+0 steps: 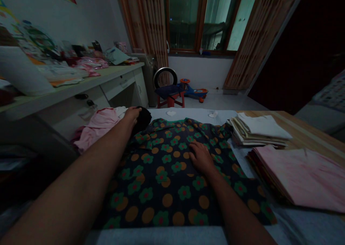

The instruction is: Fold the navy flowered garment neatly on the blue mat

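Note:
A dark dress (178, 173) printed with green flowers and orange dots lies spread out in front of me, its neckline on the far side. My right hand (201, 157) rests palm down on the upper part of it, fingers loosely apart. Reaching to the far left, my left hand (133, 114) has its fingers curled on a bunched black cloth (143, 119) beside the dress's left shoulder. Just left of that hand, a heap of pink clothing (98, 126) and some white fabric lie at the table's edge.
Folded white and beige clothes (261, 128) stand stacked at the right, with a folded pink stack (304, 176) nearer me. A light blue cloth (159, 234) covers the table. Beyond are a red stool (171, 100) and a ride-on toy (192, 90); a cluttered desk (107, 77) runs along the left.

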Motion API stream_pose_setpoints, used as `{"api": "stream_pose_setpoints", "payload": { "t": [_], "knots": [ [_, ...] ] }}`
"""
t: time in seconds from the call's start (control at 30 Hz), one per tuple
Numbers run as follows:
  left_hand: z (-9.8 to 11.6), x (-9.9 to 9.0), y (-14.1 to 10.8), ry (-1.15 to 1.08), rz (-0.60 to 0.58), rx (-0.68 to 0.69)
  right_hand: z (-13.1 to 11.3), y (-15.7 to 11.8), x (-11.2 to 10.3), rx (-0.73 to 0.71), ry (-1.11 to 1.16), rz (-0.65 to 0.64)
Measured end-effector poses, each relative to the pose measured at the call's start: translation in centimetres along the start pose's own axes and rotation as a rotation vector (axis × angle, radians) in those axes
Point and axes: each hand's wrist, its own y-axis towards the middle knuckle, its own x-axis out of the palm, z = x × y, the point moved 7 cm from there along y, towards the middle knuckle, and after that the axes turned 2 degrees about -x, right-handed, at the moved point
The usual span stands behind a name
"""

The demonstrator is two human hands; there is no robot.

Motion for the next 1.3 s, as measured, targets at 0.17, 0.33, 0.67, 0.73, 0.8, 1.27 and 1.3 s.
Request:
{"api": "stream_pose_setpoints", "payload": {
  "t": [0.17,0.33,0.67,0.73,0.8,1.27,1.3],
  "knots": [
    [0.2,2.5,-0.5,0.169,-0.109,0.151,0.0,0.0,0.0,-0.003,0.004,0.002],
    [-0.7,5.2,-1.8,0.739,-0.417,0.389,-0.1,-0.1,-0.1,-0.002,0.001,0.01],
    [-3.0,5.1,-1.9,1.402,-0.495,0.486,-0.3,-0.1,-0.3,0.005,-0.002,0.0],
    [-3.0,5.2,-1.9,1.388,-0.473,0.551,-0.2,-0.1,-0.3,0.008,0.003,0.001],
    [-2.7,5.2,-1.9,1.372,-0.43,0.587,-0.2,-0.1,-0.3,0.004,0.007,0.005],
    [-1.7,5.9,-1.3,1.302,-0.189,0.567,-0.2,-0.1,-0.3,0.008,0.014,0.001],
    [-1.6,5.9,-1.0,1.317,-0.211,0.522,-0.2,-0.1,-0.3,0.01,0.016,0.004]
  ]
}}
